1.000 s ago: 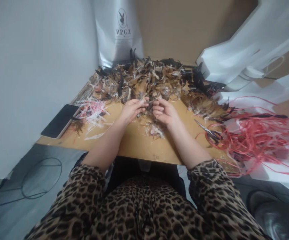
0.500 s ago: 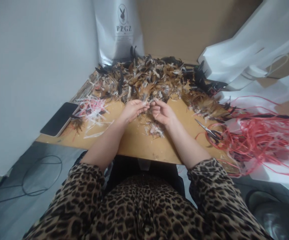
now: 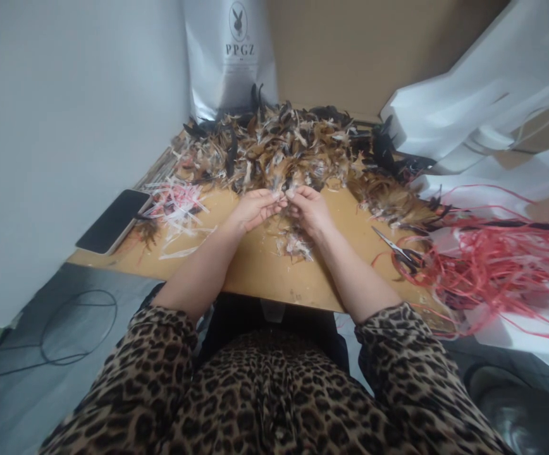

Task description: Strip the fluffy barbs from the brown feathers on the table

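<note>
A silver-grey plastic bag (image 3: 236, 79), contents hidden, stands behind the brown-and-black feather pile (image 3: 303, 142) on the flat tan surface (image 3: 258, 268). Angled inward, the left grip (image 3: 257, 210) pinches a small brown feather tuft (image 3: 280, 170) before the pile; the right grip (image 3: 310, 210) presses its fingertips together alongside, their hold indistinct.

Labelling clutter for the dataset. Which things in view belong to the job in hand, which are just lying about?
Likely the job:
left hand and right hand, pinching something too small to identify
brown feathers, nearest them
red strands, scissors, probably supplies

Likely just lying about:
phone
PPGZ bag
</note>
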Tool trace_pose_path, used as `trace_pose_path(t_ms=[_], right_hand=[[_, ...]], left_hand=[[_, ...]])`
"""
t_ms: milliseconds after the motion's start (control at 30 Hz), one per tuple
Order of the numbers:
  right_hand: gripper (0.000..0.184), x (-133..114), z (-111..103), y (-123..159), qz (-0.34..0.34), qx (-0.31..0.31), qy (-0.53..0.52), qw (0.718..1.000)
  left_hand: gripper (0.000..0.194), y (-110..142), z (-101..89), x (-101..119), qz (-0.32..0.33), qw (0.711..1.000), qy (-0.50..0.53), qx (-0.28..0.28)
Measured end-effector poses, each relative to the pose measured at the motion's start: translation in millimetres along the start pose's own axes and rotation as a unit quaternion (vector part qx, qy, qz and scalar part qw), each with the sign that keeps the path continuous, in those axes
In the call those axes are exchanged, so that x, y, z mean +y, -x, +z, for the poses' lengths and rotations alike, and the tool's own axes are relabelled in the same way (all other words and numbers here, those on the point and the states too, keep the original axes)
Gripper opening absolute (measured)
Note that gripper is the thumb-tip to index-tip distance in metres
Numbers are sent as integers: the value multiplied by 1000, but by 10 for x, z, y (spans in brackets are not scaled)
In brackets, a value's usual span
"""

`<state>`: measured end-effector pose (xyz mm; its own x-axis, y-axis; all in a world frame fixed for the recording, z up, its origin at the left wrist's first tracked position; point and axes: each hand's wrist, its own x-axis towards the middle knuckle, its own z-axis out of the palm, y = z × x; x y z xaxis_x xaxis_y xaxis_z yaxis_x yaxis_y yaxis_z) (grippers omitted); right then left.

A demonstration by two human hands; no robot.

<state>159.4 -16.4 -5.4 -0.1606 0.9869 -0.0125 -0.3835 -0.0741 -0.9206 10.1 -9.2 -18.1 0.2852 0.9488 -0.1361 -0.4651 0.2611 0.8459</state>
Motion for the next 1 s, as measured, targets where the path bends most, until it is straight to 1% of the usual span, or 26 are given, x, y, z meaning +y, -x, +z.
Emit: trace_pose_path(t_ms=[133, 300, 500, 733, 900, 1000], right_hand=[[45, -20, -11, 8, 0, 5, 19, 1000], [42, 11, -21, 10, -11, 20, 52, 998], [39, 45, -3, 4, -36, 42, 75, 996], [38, 68, 4, -1, -44, 58, 87, 994], [34, 86, 8, 1, -40, 55, 86, 994], [29, 64, -31, -18, -54, 45, 123, 990]], left_hand=[[14, -4, -21, -8, 5, 999, -34, 7], [20, 33, 16, -6, 2, 997, -80, 8], [19, 32, 44, -15, 3, 995, -100, -1], [18, 6, 30, -31, 9, 994, -108, -14], [17, 18, 50, -29, 23, 991, -134, 0], [19, 21, 54, -16, 27, 988, -150, 14]])
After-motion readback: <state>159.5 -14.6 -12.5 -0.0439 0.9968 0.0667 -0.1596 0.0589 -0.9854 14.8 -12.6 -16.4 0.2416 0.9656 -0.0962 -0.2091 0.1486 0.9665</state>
